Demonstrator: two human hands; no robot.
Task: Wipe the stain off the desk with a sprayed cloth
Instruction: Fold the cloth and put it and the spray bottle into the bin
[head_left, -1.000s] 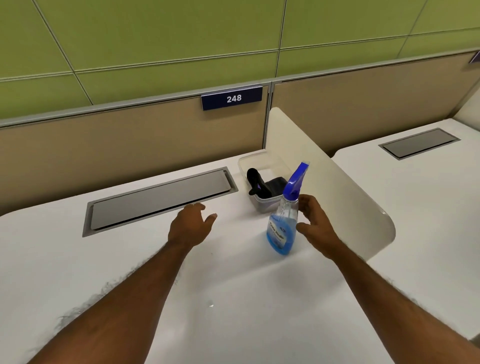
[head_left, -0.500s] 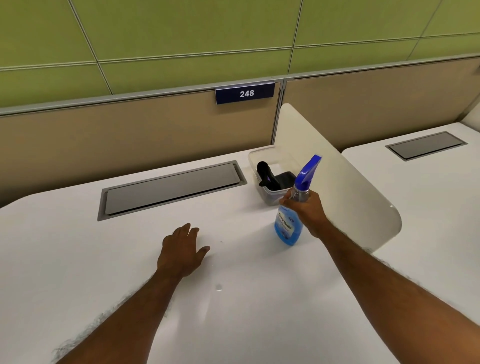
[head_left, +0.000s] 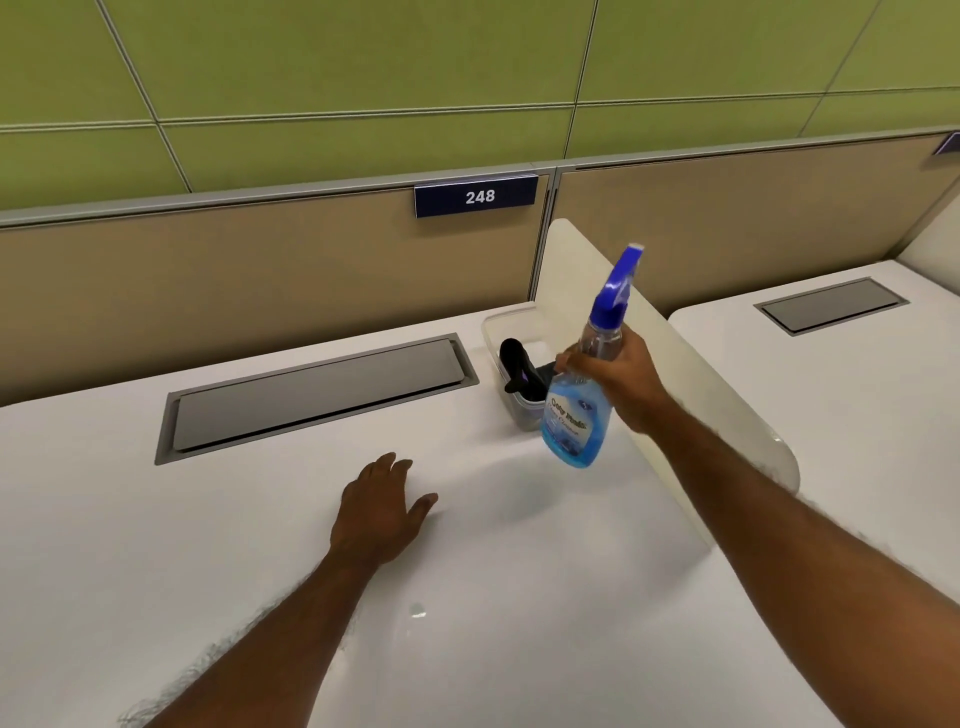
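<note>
So the white desk (head_left: 156, 545) fills most of the lower frame. A grey metal cable hatch (head_left: 317, 397) sits flush in it, left of centre. Right of that there's a clear plastic tub (head_left: 511, 332) standing on the top, dark stuff inside. The left hand (head_left: 382, 512) rests flat around the middle. Lower centre has a small shiny spot (head_left: 417, 610), can't tell what exactly.

A grey hatch (head_left: 317, 399) sits left of centre. A clear tub (head_left: 506, 332) stands mid-frame. A "248" sign (head_left: 476, 196) hangs above. A white divider (head_left: 727, 405) runs rightward.
</note>
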